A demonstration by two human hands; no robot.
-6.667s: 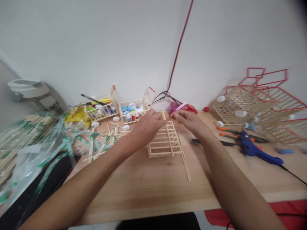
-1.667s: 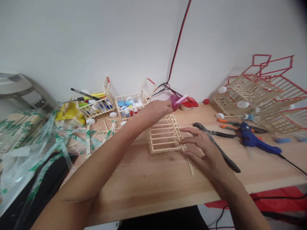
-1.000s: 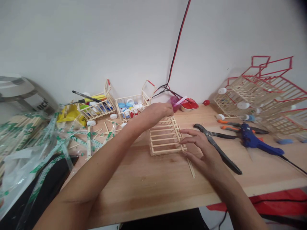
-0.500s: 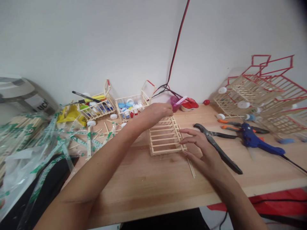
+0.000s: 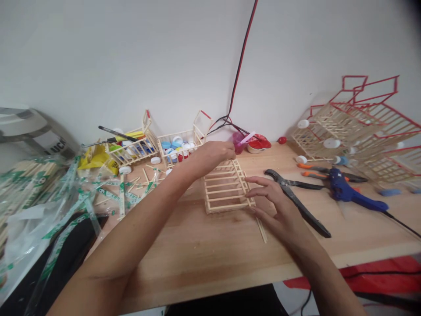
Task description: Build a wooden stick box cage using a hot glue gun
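Clock centred on the stick frame [image 5: 225, 190], twelve toward the wall. The frame is set on the wooden table [image 5: 197, 267], between the hands, slats running across. Left hand [image 5: 215, 154] is placed at 11 to 12, over the far end; its fingers are curled downward, but their tips are hidden, so whether anything is pinched cannot be told. Right hand [image 5: 271, 199] is laid at 3: fingers spread and bent, nothing enclosed, tips resting along the right-hand rail. The step in hand is judged to be bracing the frame. For that, light, even pressure should be applied with the right fingertips; if pushed hard, the thin side would likely be bowed or a joint sprung. The far corner should be kept square by the left hand, with no twist. The wrist should be kept clear of the loose sticks [image 5: 262, 230] at 4 to 5. Pliers [image 5: 304, 209] and glue gun [image 5: 353, 197] are left lying at 3, beyond the right hand.
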